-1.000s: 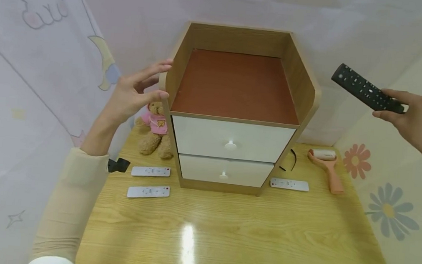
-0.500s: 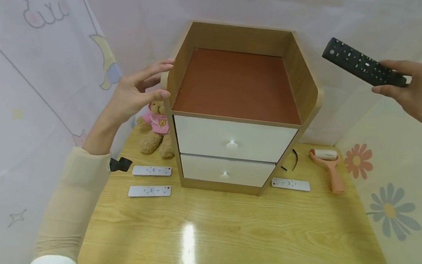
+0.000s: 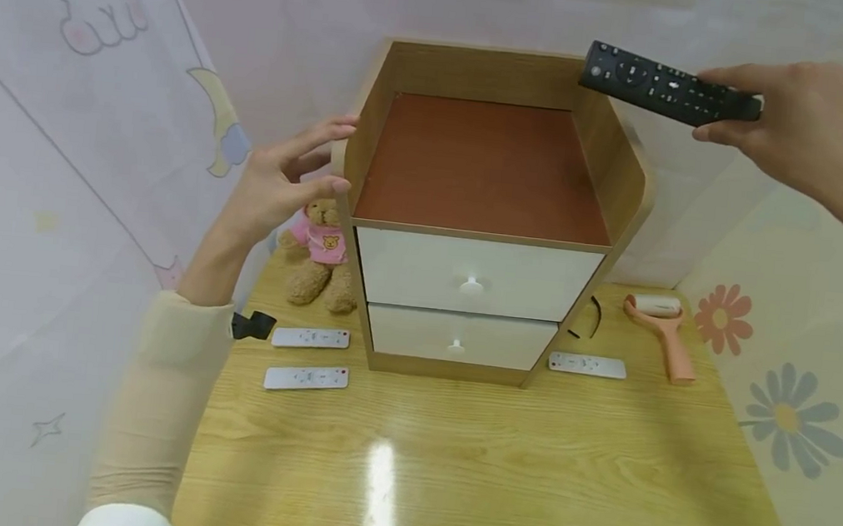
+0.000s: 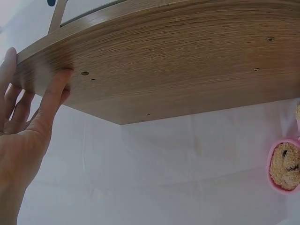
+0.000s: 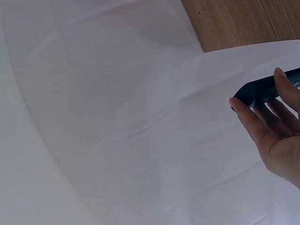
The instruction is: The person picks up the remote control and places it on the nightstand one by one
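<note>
My left hand (image 3: 278,179) rests at the left side panel of a small wooden cabinet (image 3: 468,376). Its fingers are extended, with fingertips at the panel's edge; the thumb touches the outer face in the left wrist view. My right hand (image 3: 803,121) pinches a black remote control (image 3: 670,88) by one end between thumb and fingers. The remote is raised near the cabinet's upper right side, buttons visible, its far end overlapping the right panel in the head view. The cabinet has a reddish-brown top shelf (image 3: 486,168), a white upper drawer (image 3: 421,267) and a lower drawer (image 3: 408,329).
Two white remotes (image 3: 309,338) lie left of the cabinet, another white remote (image 3: 587,365) right of it. A teddy bear (image 3: 323,246) in pink sits behind the left arm. An orange-handled lint roller (image 3: 673,348) and a thin black strip (image 3: 597,316) lie on the wooden table (image 3: 478,477).
My right hand has carried the black remote up and to the left, from beside the cabinet to its upper right corner. My left hand stays at the side panel.
</note>
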A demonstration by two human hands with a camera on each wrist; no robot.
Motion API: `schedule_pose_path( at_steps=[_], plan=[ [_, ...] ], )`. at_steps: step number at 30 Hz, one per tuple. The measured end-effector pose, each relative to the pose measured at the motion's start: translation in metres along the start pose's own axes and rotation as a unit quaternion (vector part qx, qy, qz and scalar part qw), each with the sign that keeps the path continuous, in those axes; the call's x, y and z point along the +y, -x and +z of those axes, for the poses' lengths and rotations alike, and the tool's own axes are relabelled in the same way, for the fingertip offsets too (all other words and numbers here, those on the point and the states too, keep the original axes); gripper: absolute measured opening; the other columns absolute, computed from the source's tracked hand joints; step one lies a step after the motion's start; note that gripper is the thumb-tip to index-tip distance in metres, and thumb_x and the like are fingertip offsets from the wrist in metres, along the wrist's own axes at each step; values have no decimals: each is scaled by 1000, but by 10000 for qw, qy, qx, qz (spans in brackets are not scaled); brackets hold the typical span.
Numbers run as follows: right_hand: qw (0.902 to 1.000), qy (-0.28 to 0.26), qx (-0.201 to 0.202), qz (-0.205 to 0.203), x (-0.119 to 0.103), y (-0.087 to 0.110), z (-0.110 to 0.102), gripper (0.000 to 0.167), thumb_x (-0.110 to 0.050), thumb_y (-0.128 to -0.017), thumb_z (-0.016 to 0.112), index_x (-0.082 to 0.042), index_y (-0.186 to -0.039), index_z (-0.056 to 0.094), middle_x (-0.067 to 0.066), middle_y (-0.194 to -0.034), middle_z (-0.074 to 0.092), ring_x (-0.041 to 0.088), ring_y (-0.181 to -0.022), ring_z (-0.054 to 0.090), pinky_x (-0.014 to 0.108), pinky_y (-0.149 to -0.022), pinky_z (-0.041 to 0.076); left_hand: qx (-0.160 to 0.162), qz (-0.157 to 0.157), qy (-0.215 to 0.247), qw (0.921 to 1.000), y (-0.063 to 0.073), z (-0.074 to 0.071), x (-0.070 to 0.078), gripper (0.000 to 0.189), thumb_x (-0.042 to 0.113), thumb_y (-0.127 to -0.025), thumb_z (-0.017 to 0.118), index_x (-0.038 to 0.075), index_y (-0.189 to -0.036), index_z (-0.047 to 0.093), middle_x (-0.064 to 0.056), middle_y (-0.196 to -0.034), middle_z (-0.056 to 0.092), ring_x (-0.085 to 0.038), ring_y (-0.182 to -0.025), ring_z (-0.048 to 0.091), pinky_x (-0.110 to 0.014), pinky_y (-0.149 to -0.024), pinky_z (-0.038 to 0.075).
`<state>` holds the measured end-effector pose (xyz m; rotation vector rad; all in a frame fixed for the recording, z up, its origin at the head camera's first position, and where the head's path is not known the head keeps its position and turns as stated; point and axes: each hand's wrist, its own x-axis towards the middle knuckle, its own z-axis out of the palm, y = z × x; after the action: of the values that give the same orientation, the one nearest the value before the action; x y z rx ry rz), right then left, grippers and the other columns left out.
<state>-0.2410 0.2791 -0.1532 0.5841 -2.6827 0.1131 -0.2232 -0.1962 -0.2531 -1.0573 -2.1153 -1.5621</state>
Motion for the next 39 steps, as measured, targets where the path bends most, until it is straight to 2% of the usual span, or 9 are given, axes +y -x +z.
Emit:
schedule_pose_path(
  at_steps=[11,16,19,21,26,33,39],
  plan=[
    [9993,-118,-266,-244,-29,-32,-3,48,-7,-89,69,4,-133,53,34,-112,59,41,-87,52,39,-64,38,-43,74,90,9999,0,0,-1,50,-16,-84,64,-7,-132,52,-16,-144,46,-26,-134,43,-41,-110,36],
    [9980,-141,-472,-400,-38,-46,-1,47,-6,-89,68,2,-134,54,32,-116,59,39,-90,52,41,-64,40,-76,-43,161,9998,0,3,-3,50,-14,-85,64,-5,-133,52,-13,-145,46,-25,-135,41,-41,-111,35],
    [9973,-75,-647,-351,-46,-51,2,49,-5,-90,66,2,-136,51,32,-122,57,40,-95,52,48,-70,46,-42,-139,193,9997,-1,4,-4,51,-13,-85,64,-4,-133,53,-12,-145,47,-24,-135,41,-41,-111,34],
    [9963,-70,-804,-309,-52,-55,4,50,-3,-91,64,2,-138,49,33,-126,54,42,-100,52,54,-79,49,-19,-142,222,9997,-1,5,-4,51,-13,-85,64,-4,-133,53,-12,-145,47,-24,-135,41,-42,-111,34],
    [9940,-129,-1018,-374,-63,-68,11,48,1,-90,63,3,-136,50,32,-128,53,44,-110,51,58,-97,43,-35,-92,231,9997,-1,4,-5,51,-14,-85,64,-5,-133,52,-13,-145,46,-25,-135,41,-42,-111,35],
    [9889,69,-1388,-534,-74,-81,20,49,-2,-88,66,6,-135,50,33,-129,52,48,-119,46,58,-100,40,-41,-130,187,9997,0,6,-6,50,-12,-85,65,-5,-133,52,-12,-145,47,-24,-135,41,-42,-110,36],
    [9845,131,-1580,-754,-86,-92,27,49,-3,-86,70,7,-131,54,31,-127,55,48,-120,46,58,-104,35,-28,-137,98,9999,1,4,-4,52,-12,-85,65,-3,-134,52,-10,-145,47,-24,-135,42,-42,-110,36]
  ],
)
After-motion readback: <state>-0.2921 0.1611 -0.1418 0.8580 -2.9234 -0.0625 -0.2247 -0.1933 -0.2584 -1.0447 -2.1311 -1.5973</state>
